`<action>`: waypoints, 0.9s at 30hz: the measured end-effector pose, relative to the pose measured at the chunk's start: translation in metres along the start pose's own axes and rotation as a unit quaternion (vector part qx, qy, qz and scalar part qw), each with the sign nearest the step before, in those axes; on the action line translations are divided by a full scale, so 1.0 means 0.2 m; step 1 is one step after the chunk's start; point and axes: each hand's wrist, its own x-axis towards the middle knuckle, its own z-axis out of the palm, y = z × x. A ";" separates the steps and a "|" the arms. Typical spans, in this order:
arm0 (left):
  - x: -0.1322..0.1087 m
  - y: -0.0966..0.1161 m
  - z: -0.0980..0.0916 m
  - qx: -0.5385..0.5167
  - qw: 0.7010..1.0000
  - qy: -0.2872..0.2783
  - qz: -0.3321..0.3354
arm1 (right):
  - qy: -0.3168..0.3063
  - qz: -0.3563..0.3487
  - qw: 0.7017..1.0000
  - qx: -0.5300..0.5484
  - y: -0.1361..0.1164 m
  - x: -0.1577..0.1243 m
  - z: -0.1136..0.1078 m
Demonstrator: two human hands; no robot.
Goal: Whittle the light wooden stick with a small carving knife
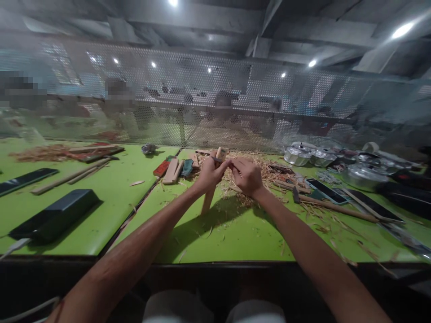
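Note:
My left hand (209, 172) is closed around a flat wooden piece (207, 202), held upright over the green table. Its pale upper end (220, 152) rises above my fingers, with a small dark part beside it that I cannot make out. My right hand (247, 176) is closed in a pinch, its fingertips meeting my left thumb. Whatever lies between those fingertips is too small to tell. Beyond and beneath both hands spreads a heap of curly wood shavings (269, 167).
Wood blocks (173, 171) lie left of my hands. A hammer (336, 207), a phone (326, 191) and shiny metal containers (365, 175) are on the right. A black box (55, 217) and wooden sticks (69, 177) lie left. Behind stands a perforated metal screen (202, 112).

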 end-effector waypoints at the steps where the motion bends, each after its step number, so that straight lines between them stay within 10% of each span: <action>1: 0.00 0.00 0.00 0.000 1.000 -0.016 0.015 | 0.001 0.001 1.000 -0.008 -0.01 0.00 0.00; 27: 0.00 -0.02 -0.01 0.015 1.000 -0.001 0.013 | 0.077 0.047 0.988 -0.127 -0.12 -0.05 0.09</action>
